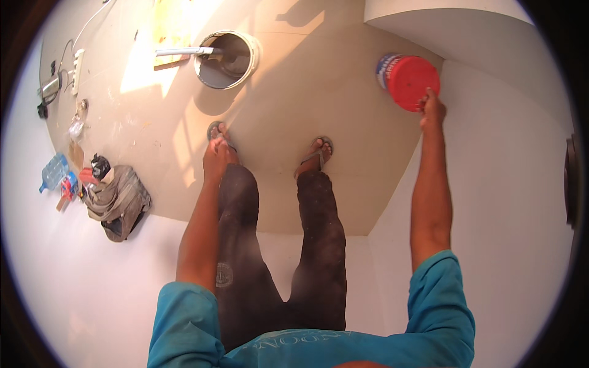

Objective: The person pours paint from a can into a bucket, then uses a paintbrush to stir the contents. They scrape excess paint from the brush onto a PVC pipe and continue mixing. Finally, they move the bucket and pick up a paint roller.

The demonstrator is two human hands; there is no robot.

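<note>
At the right, my right hand (432, 110) is stretched out with its fingers closed at the near edge of the red lid of a paint bucket (412, 84). The bucket is tilted, with part of its blue and white side showing. My left hand (216, 153) hangs over my left foot and knee, its fingers curled together; whatever they hold, if anything, does not show. Ahead of it stands a round open bucket (251, 58) with a grey inside. A tool with a long pale handle (184, 51) leans out of this bucket over its left rim, its lower end inside.
A yellowish board (172, 27) lies in sunlight at the far left. Near the left wall are a power strip (77, 72) with cords, a clear water jug (55, 170) and a grey-brown backpack (119, 199). White walls (491, 153) border the floor at right.
</note>
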